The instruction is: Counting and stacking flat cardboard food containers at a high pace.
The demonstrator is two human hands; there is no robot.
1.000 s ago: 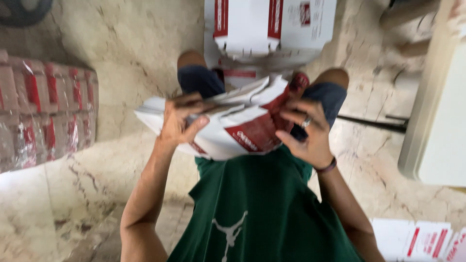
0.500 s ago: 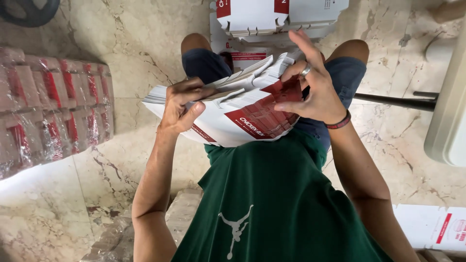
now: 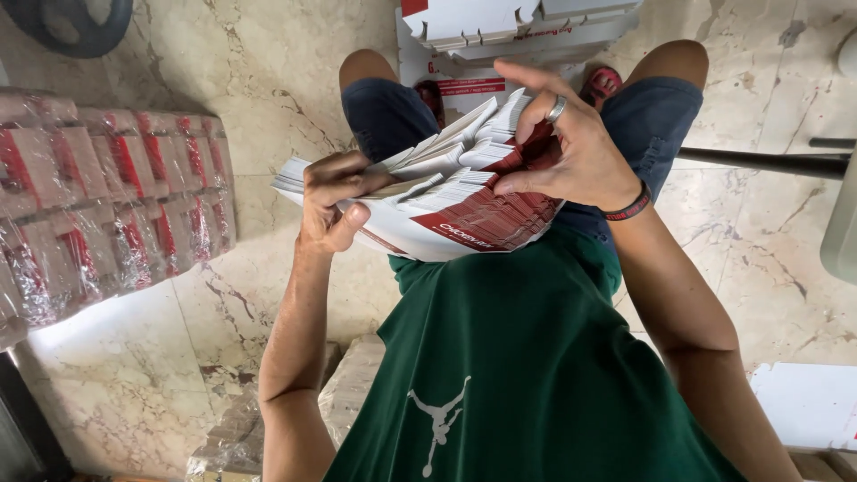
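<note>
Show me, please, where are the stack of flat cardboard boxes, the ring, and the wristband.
stack of flat cardboard boxes (image 3: pixel 464 219): head view, on the red and white top sheet.
ring (image 3: pixel 556 108): head view, on the silver band around a right-hand finger.
wristband (image 3: pixel 628 208): head view, on the dark band at the right wrist.

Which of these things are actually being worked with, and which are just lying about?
In use:
left hand
right hand
stack of flat cartons, gripped by the left, fanned by the right

Lying about:
wrapped bundles
folded boxes
marble floor
</note>
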